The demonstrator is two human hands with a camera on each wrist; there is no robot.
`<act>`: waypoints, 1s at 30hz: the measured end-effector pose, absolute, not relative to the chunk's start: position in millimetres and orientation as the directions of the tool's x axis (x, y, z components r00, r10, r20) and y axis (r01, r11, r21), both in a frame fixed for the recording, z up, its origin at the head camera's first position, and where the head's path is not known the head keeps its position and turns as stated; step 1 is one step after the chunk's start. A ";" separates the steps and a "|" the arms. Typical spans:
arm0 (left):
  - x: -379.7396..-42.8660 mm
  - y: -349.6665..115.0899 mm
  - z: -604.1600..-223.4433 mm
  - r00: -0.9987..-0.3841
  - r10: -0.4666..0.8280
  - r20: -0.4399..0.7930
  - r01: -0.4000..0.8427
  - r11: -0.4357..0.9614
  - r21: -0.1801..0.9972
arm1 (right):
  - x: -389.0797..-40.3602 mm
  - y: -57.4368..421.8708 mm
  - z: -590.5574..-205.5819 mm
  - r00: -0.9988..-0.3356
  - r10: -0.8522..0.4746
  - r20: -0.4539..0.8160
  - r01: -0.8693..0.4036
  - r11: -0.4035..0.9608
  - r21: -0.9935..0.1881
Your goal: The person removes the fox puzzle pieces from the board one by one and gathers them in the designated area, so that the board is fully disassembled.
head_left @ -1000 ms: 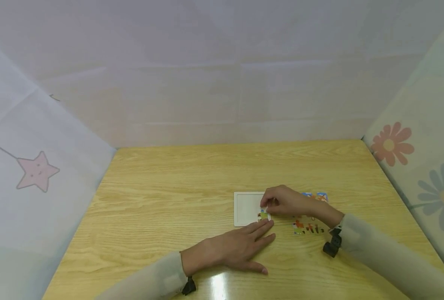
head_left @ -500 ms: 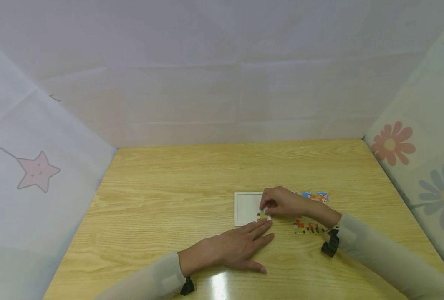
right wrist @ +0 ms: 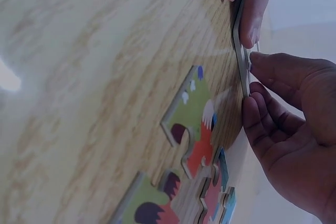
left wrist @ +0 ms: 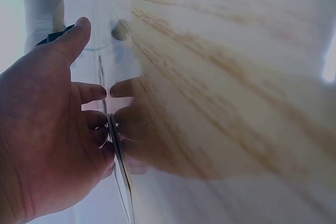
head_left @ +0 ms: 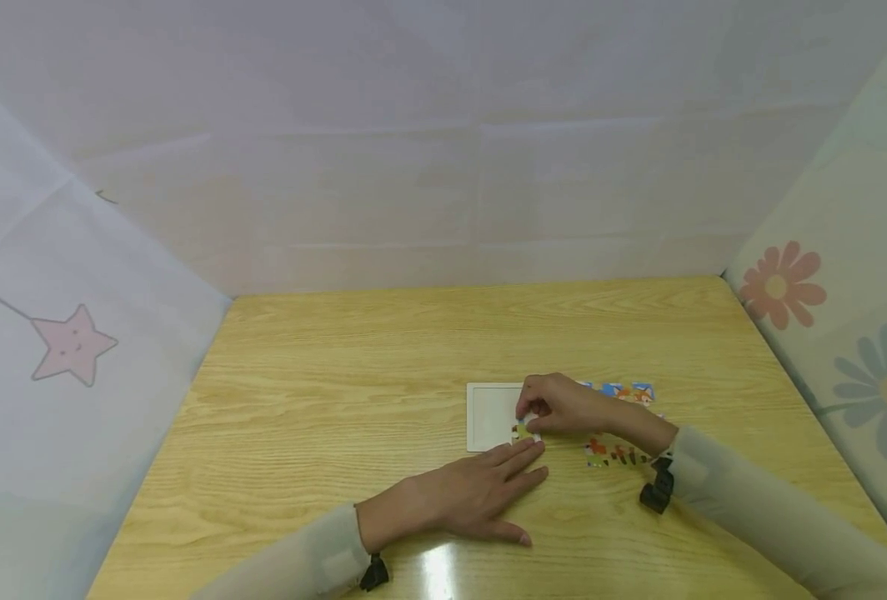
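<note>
A white puzzle tray [head_left: 492, 417] lies on the table in the head view, its right end partly covered by the hands. In its lower right corner sits a small green puzzle piece [head_left: 522, 432], which my right hand [head_left: 567, 406] pinches between curled fingers and thumb. My left hand [head_left: 477, 493] lies with fingers extended, the fingertips resting on the tray's front edge near that corner. From the right wrist view, the right thumb [right wrist: 278, 69] meets the tray's rim close to the left fingertips. The piece itself is hardly visible there.
Several loose puzzle pieces [head_left: 614, 454] with fox pictures lie right of the tray, partly under the right forearm. Close up, a green and orange piece [right wrist: 197, 119] lies flat. Fabric walls enclose the wooden table [head_left: 338, 358] at the back and sides.
The right hand and the green puzzle piece have shifted very slightly left within the tray corner. The left hand has barely moved.
</note>
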State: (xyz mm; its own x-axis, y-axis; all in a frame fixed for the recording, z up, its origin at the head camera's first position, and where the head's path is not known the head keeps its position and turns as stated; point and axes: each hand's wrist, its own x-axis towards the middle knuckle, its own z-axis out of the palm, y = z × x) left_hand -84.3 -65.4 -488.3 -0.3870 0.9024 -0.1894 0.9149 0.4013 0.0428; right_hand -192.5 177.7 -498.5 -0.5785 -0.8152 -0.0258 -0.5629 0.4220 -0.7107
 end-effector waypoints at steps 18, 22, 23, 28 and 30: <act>-85.3 -67.6 -487.4 -0.381 0.899 -0.217 0.909 0.407 0.087 | -195.0 176.6 -501.8 -0.586 -0.810 -0.031 -0.558 0.432 -0.709; -85.6 -69.0 -487.9 -0.385 0.899 -0.210 0.909 0.409 0.084 | -196.3 177.0 -500.0 -0.591 -0.805 -0.046 -0.552 0.445 -0.705; -85.7 -69.5 -488.4 -0.387 0.898 -0.208 0.908 0.411 0.086 | -196.6 177.3 -499.5 -0.592 -0.805 -0.049 -0.549 0.446 -0.707; -86.1 -71.9 -490.0 -0.396 0.897 -0.197 0.903 0.420 0.096 | -197.9 177.7 -497.1 -0.591 -0.805 -0.052 -0.549 0.449 -0.705; -86.0 -72.7 -490.4 -0.400 0.896 -0.195 0.900 0.424 0.100 | -198.3 177.3 -496.3 -0.588 -0.808 -0.041 -0.564 0.445 -0.696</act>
